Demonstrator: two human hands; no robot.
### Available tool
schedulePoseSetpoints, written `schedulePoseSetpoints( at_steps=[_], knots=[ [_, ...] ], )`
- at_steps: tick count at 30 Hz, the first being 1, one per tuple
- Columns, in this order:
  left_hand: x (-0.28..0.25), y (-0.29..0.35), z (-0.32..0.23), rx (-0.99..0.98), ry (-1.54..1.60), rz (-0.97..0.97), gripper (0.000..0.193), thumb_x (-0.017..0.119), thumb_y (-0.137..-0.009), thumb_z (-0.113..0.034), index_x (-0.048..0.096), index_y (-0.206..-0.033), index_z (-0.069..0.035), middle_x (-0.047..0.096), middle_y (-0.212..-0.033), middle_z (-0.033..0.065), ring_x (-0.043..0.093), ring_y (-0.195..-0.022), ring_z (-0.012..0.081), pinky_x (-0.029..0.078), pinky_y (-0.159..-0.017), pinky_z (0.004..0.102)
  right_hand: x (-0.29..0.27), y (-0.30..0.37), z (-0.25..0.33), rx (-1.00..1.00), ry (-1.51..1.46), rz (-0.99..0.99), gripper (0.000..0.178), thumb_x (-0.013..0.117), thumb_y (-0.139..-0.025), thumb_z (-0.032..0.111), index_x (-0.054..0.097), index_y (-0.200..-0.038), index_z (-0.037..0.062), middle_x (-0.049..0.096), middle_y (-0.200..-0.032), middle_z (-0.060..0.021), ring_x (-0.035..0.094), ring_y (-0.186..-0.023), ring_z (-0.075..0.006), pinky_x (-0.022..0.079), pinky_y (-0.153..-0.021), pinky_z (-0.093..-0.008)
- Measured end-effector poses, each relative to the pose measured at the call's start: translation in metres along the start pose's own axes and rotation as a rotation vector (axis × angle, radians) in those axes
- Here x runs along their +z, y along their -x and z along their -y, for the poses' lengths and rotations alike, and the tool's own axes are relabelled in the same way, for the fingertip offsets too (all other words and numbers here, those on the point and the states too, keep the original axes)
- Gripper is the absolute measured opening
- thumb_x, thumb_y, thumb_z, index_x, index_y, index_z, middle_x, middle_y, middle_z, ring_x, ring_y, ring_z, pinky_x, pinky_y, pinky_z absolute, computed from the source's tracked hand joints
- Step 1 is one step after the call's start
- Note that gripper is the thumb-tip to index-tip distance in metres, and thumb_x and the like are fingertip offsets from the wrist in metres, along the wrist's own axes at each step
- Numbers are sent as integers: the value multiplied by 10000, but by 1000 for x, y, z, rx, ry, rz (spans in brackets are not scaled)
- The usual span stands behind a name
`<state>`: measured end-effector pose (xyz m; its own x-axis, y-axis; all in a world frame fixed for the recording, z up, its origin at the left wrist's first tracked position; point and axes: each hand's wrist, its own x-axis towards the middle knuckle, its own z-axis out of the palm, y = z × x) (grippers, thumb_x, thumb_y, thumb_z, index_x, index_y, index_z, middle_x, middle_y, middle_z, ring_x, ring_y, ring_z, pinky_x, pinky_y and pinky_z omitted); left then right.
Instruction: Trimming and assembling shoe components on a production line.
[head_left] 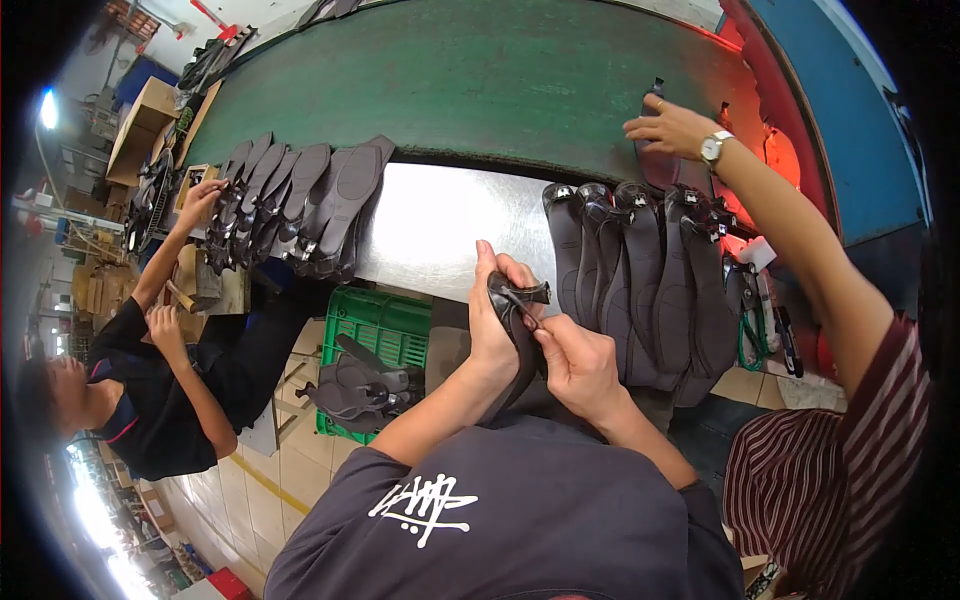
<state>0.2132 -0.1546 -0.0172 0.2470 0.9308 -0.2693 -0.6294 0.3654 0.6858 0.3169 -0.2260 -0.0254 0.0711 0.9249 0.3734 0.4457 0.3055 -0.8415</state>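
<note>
My left hand (489, 325) is wrapped round a dark sandal (524, 365), held up in front of my chest with its shiny black strap near the fingers. The thumb of that hand points upward. Close beside it, my right hand (582, 368) is closed in a pinch on the sandal's strap at its edge. The fingertips partly hide the place they grip. Just beyond my hands, to the right, a row of dark sandals (640, 270) lies on the metal table (450, 215). Another stack of dark sandals (345, 195) lies on its left part.
A green conveyor belt (480, 80) runs behind the table. At right, a co-worker's hand (675, 130) with a watch reaches over a sandal on the belt. On the left another person's hand (203, 200) touches the stack. A green crate (385, 325) with sandals stands below.
</note>
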Motion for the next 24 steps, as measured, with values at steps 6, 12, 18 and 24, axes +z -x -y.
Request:
schedulePoseSetpoints(
  at_steps=[6,12,18,24],
  knots=[
    [-28,-18,-2,-245,322,335,525,308,-1003,-519,441,-688,-121,384,-543,7,367,-435,123,305,-418,246,-16,-11,4,-187,118,283,94,664,-830,71,594,-886,42,576,-701,-132,592,-602,-316,474,-544,-360],
    [-18,-34,-45,-143,551,523,546,321,-979,-556,501,-738,-100,357,-567,8,371,-488,141,317,-462,273,-7,-14,24,22,-295,176,217,716,-813,139,616,-981,45,600,-752,-96,500,-477,-166,421,-473,-303],
    [8,-30,-106,202,210,504,664,284,-951,-628,537,-808,-32,516,-701,98,508,-615,199,434,-579,299,-8,-45,42,15,-64,114,308,766,-772,176,647,-1016,31,655,-808,-143,594,-551,-206,459,-519,-309],
    [-25,-7,-122,143,-389,127,421,496,-976,-353,674,-953,28,689,-898,153,649,-901,196,493,-822,317,-25,-60,27,-72,479,77,347,735,-746,122,641,-1079,139,552,-752,-82,611,-641,-273,483,-549,-378]
  ],
)
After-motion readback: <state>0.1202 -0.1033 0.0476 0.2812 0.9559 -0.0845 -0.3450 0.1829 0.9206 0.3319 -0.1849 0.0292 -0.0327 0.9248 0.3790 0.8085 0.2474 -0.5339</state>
